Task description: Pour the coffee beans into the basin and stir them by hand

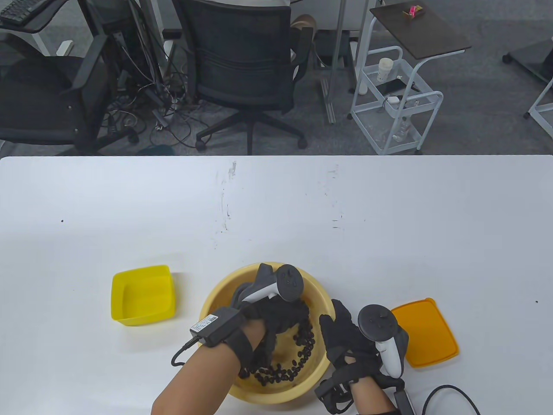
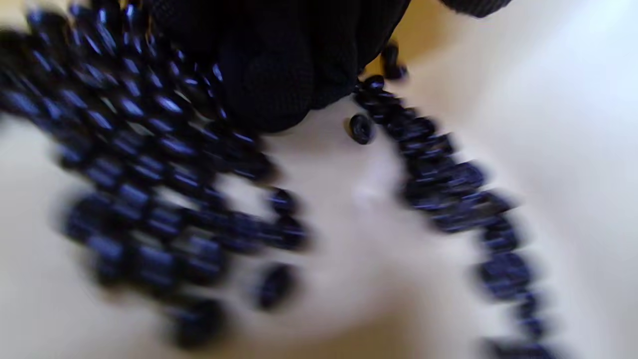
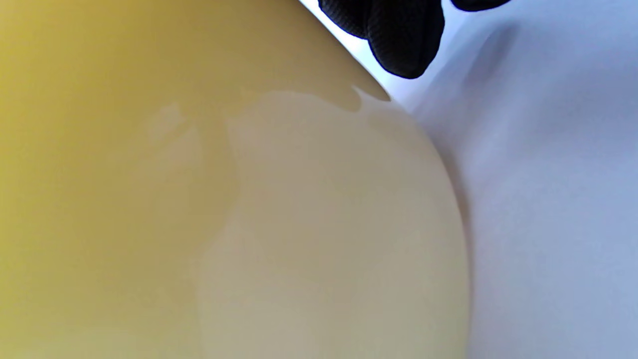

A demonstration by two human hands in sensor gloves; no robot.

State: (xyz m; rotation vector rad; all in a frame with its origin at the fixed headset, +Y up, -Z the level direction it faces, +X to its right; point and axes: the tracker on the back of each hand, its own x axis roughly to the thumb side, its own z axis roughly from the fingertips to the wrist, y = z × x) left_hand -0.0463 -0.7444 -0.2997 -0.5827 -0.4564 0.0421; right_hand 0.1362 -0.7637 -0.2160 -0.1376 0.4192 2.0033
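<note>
The round yellow basin (image 1: 214,299) stands near the table's front edge. Dark coffee beans (image 1: 303,342) lie in a curved band along its floor, blurred in the left wrist view (image 2: 164,199). My left hand (image 1: 285,314) reaches down inside the basin, its black gloved fingers (image 2: 279,85) touching the beans. My right hand (image 1: 336,322) lies against the basin's right rim, fingers fairly straight along the outer wall (image 3: 224,199). One of its fingertips (image 3: 404,42) hangs between the wall and the table.
A square yellow container (image 1: 142,295), with nothing in it, sits left of the basin. An orange lid (image 1: 425,333) lies flat to the right, beside my right hand. A black cable (image 1: 453,391) curls at the front right. Office chairs and a trolley stand beyond the far edge.
</note>
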